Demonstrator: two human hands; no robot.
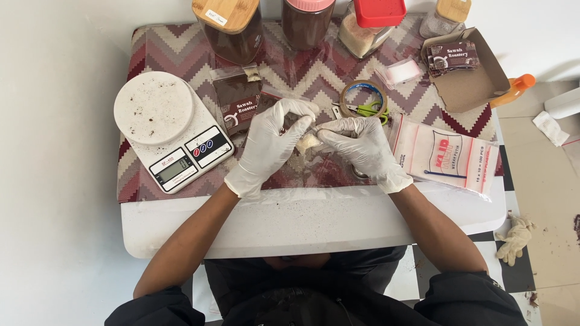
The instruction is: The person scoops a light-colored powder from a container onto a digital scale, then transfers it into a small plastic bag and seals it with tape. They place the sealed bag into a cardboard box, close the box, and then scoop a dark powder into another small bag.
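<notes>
Small clear pouch [308, 142] with pale contents sits between our two gloved hands, above the tabletop [302, 223]. Left hand [270, 145] grip pinches its left edge; right hand [361, 148] grip pinches its right edge. Beyond the grip: tape roll [362, 90]. Left of it: white scale [172, 130]. Right: bag pack [450, 156].

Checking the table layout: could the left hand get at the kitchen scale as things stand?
Probably yes: the kitchen scale sits just beside the left hand with nothing between them, though both hands are pinching a small white packet.
</notes>
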